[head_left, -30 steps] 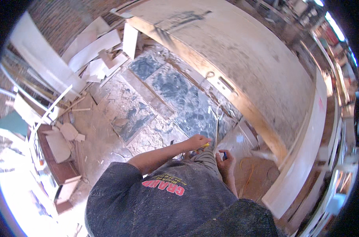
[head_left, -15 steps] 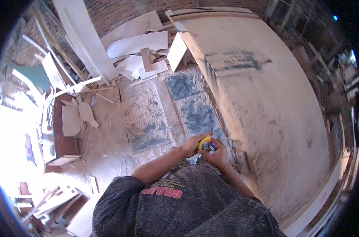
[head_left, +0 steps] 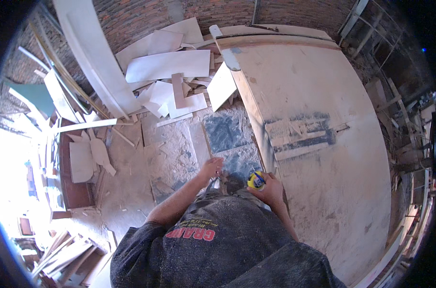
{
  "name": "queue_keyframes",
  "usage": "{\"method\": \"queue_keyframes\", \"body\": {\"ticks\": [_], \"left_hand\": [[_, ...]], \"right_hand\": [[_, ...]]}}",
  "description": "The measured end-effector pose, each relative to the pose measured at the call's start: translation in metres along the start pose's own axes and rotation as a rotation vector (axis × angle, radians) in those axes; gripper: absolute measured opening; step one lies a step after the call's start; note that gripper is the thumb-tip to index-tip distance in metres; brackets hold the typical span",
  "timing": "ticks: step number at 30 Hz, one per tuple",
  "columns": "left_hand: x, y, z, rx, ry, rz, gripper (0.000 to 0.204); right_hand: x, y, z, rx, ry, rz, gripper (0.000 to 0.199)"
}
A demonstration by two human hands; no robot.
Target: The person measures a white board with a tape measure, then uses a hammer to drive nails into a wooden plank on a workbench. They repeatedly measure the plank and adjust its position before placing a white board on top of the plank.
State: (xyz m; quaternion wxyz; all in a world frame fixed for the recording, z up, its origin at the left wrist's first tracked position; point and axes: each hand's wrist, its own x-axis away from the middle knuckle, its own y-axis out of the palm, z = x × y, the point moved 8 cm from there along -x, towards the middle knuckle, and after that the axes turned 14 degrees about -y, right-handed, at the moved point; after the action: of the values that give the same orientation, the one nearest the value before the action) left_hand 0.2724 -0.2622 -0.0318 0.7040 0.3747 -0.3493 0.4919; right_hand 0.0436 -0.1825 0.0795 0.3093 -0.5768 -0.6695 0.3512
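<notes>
A yellow tape measure (head_left: 256,180) is gripped in the right hand (head_left: 270,190) just below the middle of the frame, fingers curled around its case, close to the edge of the big dusty board (head_left: 323,144) at the right, probably so it can be laid against that edge. The left hand (head_left: 211,168) is held beside it with fingers loosely bent and nothing in them, over the dark floor tiles (head_left: 227,139); offcuts (head_left: 170,67) are heaped against the brick wall at the upper left, clear of the work.

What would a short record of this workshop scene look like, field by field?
Place: dusty workshop with a brick wall
Right hand: holds a yellow tape measure, fingers wrapped round it
Left hand: held out over the floor, fingers loose, holding nothing
Beside the hands: large dusty board
Behind: pile of white offcuts
</notes>
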Motion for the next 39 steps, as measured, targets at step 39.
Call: {"method": "queue_keyframes", "body": {"ticks": [39], "left_hand": [[-0.402,-0.1,0.609,-0.026,0.021,-0.093,0.073]], "right_hand": [[-0.268,-0.06,0.113,0.125,1.238,0.74,0.038]]}}
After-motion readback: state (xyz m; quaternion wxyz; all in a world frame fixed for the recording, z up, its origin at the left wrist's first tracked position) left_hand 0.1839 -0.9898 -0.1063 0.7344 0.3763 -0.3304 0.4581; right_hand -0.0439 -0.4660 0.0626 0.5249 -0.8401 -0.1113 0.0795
